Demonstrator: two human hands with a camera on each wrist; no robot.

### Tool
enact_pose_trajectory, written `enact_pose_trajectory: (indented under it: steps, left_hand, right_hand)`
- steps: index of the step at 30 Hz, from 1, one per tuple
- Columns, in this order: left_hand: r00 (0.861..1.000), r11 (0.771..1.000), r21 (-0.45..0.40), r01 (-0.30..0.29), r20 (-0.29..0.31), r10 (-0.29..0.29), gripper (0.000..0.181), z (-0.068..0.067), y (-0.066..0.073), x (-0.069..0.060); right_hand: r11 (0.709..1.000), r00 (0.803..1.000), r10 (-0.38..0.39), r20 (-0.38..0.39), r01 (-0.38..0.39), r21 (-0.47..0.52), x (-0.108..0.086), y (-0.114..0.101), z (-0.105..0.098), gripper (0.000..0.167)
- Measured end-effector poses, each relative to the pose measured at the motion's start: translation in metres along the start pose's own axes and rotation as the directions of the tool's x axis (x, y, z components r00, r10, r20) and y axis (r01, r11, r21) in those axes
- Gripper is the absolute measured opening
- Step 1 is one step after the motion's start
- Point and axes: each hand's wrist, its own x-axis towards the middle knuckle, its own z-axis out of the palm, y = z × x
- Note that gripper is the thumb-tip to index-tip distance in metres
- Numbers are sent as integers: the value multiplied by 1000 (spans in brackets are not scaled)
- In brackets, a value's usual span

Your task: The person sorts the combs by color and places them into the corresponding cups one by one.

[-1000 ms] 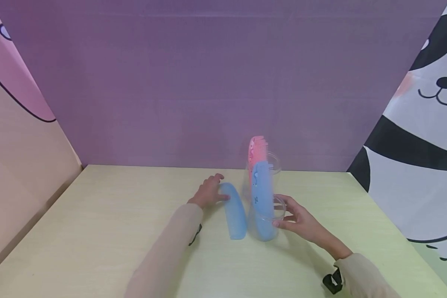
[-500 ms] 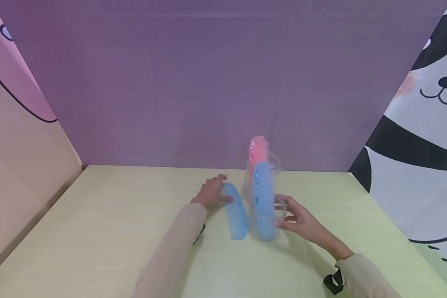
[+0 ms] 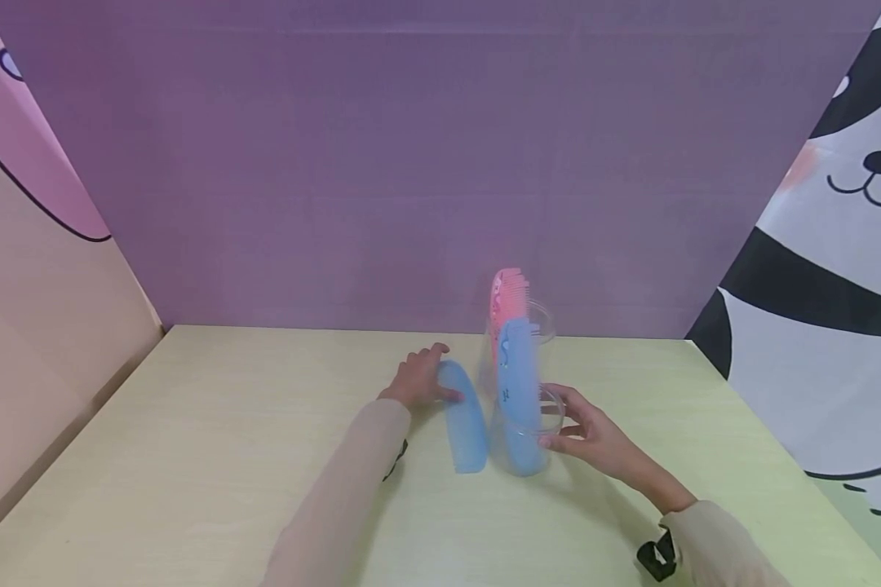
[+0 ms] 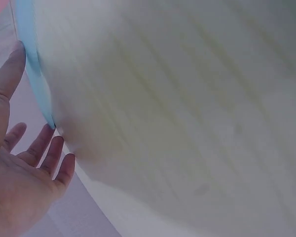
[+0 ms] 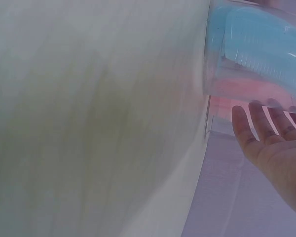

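Observation:
A light blue comb (image 3: 467, 436) lies flat on the table. My left hand (image 3: 417, 379) is beside its far end in the head view, thumb touching the comb and fingers spread past the tip. In the left wrist view the thumb and a fingertip meet the edge of this comb (image 4: 34, 74). A second blue comb (image 3: 516, 367) stands upright in a clear plastic cup (image 3: 554, 428). My right hand (image 3: 595, 432) holds that cup from the right, thumb in front and fingers behind. Its fingers (image 5: 259, 121) look nearly straight against the clear wall in the right wrist view.
Behind the front cup stands another clear cup (image 3: 542, 322) with a pink comb (image 3: 508, 293) in it. The pale wooden table (image 3: 191, 432) ends at a purple backdrop (image 3: 411, 163). Cartoon panels flank both sides, including a panda (image 3: 837, 285) on the right.
My left hand has shifted slightly to the right, its thumb farther over the lying comb. The right hand and both cups have stayed in place.

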Motion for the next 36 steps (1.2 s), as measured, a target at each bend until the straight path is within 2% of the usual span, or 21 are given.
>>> enact_pose_trajectory:
  steps: [6, 15, 18, 23, 30, 36]
  left_hand:
    - [999, 999, -35, 36, 21, -35, 87, -2, 0, 0]
    - [998, 997, -60, 54, 40, -51, 90, -5, -2, 0]
    - [998, 993, -103, 54, 49, -49, 90, -8, -2, -2]
    - [997, 973, -223, 50, 65, -36, 91, -11, -1, -4]
    - [997, 951, -300, 69, 38, -60, 86, -9, 1, -4]
    - [997, 949, -307, 74, 20, -72, 84, -7, 1, -4]
  right_hand:
    - [1000, 1000, -19, 8, 19, 2, 0, -2, 0, 62]
    - [1000, 1000, -13, 12, 13, 7, 1, -3, 0, 61]
    - [1000, 1000, -15, 11, 15, 4, 1, -3, 0, 61]
    - [1000, 1000, -12, 9, 12, 2, 1, -2, 0, 62]
    - [1000, 1000, -5, 6, 5, -5, 0, -2, -1, 62]
    - [1000, 1000, -9, 9, 9, -10, 0, -2, -1, 62]
